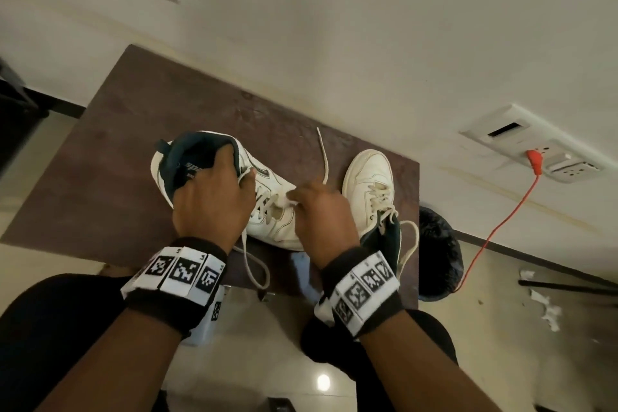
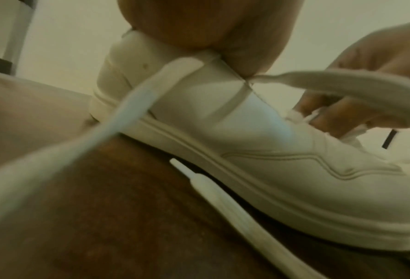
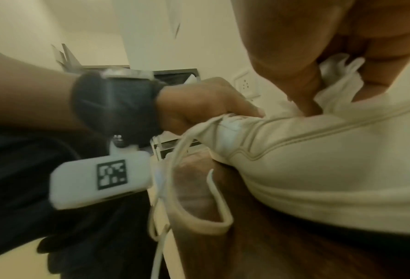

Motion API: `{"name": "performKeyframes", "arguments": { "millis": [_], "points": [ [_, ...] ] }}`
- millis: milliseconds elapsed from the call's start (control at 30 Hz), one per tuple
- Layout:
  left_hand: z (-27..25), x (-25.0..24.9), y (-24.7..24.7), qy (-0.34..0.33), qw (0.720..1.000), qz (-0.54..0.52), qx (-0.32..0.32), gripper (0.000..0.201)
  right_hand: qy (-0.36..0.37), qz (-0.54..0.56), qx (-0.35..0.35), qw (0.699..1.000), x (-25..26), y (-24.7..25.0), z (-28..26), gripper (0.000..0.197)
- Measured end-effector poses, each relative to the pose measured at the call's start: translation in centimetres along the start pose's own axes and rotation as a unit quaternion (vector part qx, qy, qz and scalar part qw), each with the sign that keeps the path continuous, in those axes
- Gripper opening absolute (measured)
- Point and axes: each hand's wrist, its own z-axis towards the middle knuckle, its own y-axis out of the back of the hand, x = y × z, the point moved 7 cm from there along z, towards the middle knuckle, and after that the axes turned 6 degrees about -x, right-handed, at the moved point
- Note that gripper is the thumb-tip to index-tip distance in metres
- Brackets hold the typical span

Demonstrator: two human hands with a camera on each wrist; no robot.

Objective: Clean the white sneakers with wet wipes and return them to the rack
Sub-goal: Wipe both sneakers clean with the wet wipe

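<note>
Two white sneakers with dark lining lie on a brown table (image 1: 110, 150). My left hand (image 1: 210, 191) grips the collar of the left sneaker (image 1: 277, 224), fingers curled inside its opening. My right hand (image 1: 317, 211) pinches a crumpled white wet wipe (image 1: 290, 198) against that sneaker's laces; the wipe (image 3: 337, 83) bunches under my fingers in the right wrist view. The second sneaker (image 1: 369, 187) lies untouched to the right, toe pointing away. Loose laces (image 1: 257, 264) trail over the table's near edge. In the left wrist view the sneaker's side (image 2: 282, 169) fills the frame.
A black bin with a bag (image 1: 438, 254) stands right of the table. An orange cable (image 1: 495, 227) runs from a wall socket (image 1: 555, 160) to the floor. Scraps of white tissue (image 1: 545, 308) lie on the floor at right. The wall is close behind the table.
</note>
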Motion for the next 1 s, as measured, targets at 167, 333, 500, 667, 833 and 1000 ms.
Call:
{"name": "performKeyframes", "arguments": {
  "millis": [167,333,500,667,833,1000],
  "points": [
    [0.7,-0.2,-0.1,-0.005,1.000,-0.002,0.000,0.029,0.063,0.049,0.016,0.997,1.7,0.0,-3.8,0.023],
    [0.9,-0.2,-0.1,-0.014,1.000,0.001,0.014,0.032,0.102,0.045,0.059,0.992,2.6,-0.7,-4.6,0.039],
    [0.9,-0.4,0.2,-0.019,1.000,-0.014,0.017,0.033,0.071,0.010,0.000,0.997,1.9,-0.6,-3.8,0.032],
    [1.2,-0.3,-0.1,-0.026,1.000,0.002,0.018,0.036,-0.018,-0.022,-0.089,0.996,0.6,1.2,-1.3,0.019],
    [1.1,-0.3,-0.1,-0.016,1.000,-0.010,0.014,0.038,-0.077,-0.050,-0.024,0.995,-1.8,1.2,2.1,0.027],
    [1.1,-0.3,0.0,-0.005,1.000,-0.028,0.011,0.039,0.030,-0.009,-0.028,0.999,0.4,1.7,-1.7,0.026]
  ]
}}
